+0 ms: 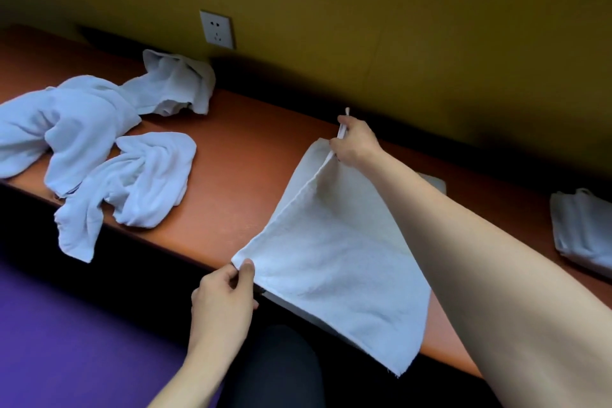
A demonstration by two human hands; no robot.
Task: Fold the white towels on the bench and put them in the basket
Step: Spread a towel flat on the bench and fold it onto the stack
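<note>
The left hand (222, 303) pinches the near corner of a white terry towel (334, 262) between thumb and fingers, while the right hand (356, 144) grips the far corner, fingers curled round the doubled edge. The towel is stretched between them, folded in two, over the front edge of the long orange-brown bench (245, 156). Crumpled white towels (92, 142) lie in a heap on the bench to the left, well apart. A stack of folded white cloth (583, 228) sits at the right. A white wall socket (217, 29) is set in the mustard-yellow wall (397, 10) behind.
</note>
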